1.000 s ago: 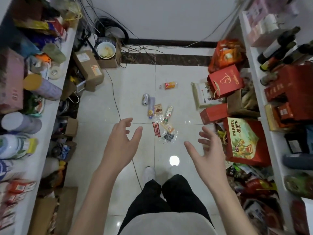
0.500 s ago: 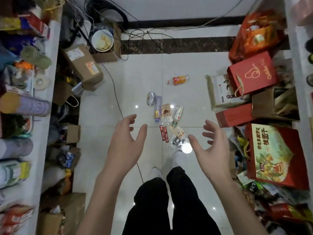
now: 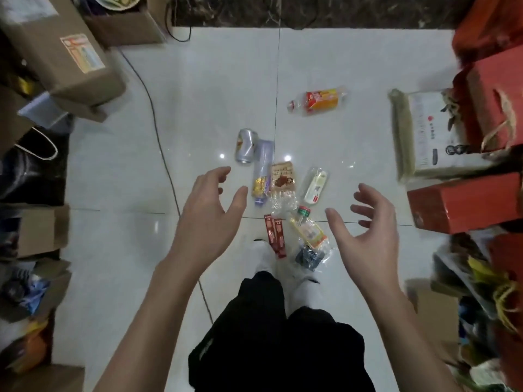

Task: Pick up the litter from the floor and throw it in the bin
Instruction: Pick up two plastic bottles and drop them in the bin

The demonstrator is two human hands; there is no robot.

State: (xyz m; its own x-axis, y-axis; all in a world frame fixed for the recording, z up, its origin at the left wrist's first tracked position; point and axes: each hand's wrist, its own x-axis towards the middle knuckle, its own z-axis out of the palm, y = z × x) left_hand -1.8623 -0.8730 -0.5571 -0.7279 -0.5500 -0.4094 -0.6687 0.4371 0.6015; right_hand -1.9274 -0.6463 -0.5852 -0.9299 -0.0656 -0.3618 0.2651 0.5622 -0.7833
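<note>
Task looks barely started, judging by the floor (image 3: 198, 89): all the litter visible is lying on the tiles, nothing picked up yet. Left hand (image 3: 208, 219) and right hand (image 3: 365, 224) both hover above the pile, fingers spread & loosely curled, palms facing each other, empty.

Litter, approx. from far to near: plastic bottle (image 3: 317, 101) w/ orange label, well apart from the rest; dented can (image 3: 246, 146) touching a purple tube wrapper (image 3: 262, 172); brown snack packet (image 3: 283, 178) just beside that; white wrapper (image 3: 315, 186) to its right; two red sachets (image 3: 275, 235) near the feet; clear wrapper w/ yellow label (image 3: 308, 234) between the hands; dark crumpled bit (image 3: 309, 257) below it.

Left to do: basically everything, approx. eight pieces to gather & carry off. Bin can't be made out for sure; a round container shows partly at top edge but can't tell what it is. Cable (image 3: 158, 131) runs along the floor left of the pile; could snag a foot.
</note>
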